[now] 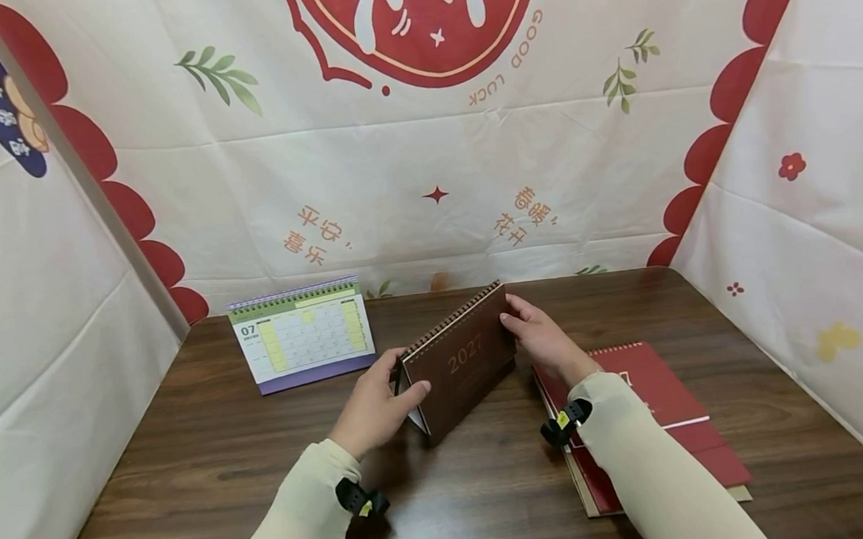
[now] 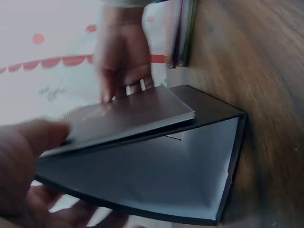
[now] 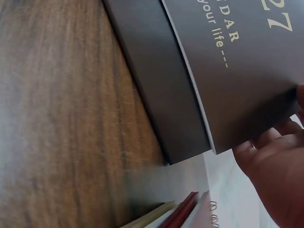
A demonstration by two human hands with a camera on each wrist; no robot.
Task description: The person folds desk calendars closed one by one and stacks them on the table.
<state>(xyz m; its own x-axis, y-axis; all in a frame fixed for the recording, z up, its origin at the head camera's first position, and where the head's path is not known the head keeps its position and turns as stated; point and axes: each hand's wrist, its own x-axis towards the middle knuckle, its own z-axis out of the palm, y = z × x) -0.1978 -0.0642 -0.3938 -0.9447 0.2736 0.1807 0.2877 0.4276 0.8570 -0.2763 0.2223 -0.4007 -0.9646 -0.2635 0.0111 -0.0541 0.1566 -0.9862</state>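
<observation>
Both hands hold a dark brown spiral-bound desk calendar (image 1: 465, 366) marked 2027, which stands as a tent at the middle of the table. My left hand (image 1: 377, 403) grips its near left end, thumb on the front cover and fingers behind. At the far right end, my right hand (image 1: 541, 333) pinches the upper edge with its thumb in front. The left wrist view shows the hollow inside of the calendar's folded stand (image 2: 209, 161) and the pages lying against its outer face. In the right wrist view, the cover (image 3: 247, 71) carries gold lettering.
A white and purple desk calendar (image 1: 308, 336) showing 07 stands at the back left. Red spiral-bound calendars (image 1: 659, 404) lie stacked at the right, partly under the right forearm. Printed cloth (image 1: 424, 161) hangs behind the wooden table (image 1: 214, 485) and along both sides.
</observation>
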